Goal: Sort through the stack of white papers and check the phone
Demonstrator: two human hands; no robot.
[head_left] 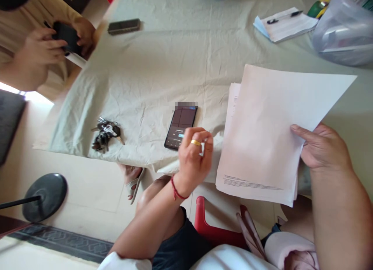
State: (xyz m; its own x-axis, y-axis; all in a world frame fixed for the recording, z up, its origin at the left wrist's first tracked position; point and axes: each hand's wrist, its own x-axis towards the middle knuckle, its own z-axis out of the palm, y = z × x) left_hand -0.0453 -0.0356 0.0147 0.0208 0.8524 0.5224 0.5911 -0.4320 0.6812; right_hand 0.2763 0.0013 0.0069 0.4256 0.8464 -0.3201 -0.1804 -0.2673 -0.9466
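My left hand (pixel 194 155), with a gold ring and a red thread on the wrist, is closed with its fingers curled and nothing visible in them. It covers the lower right corner of a smartphone (pixel 184 120) lying face up on the cloth, its screen lit; whether a finger touches it I cannot tell. My right hand (pixel 323 145) grips the right edge of a paper sheet (pixel 268 126), thumb on top and fingers behind. That sheet is blank but for small print near its bottom edge. More papers (pixel 233 101) show beneath it at the left.
A bunch of keys (pixel 107 134) lies near the table edge. Farther off are a dark phone-like object (pixel 124 26), a notepad with a pen (pixel 287 25) and a translucent plastic bag (pixel 344 33). Another person's hands (pixel 43 48) hold a dark device at upper left.
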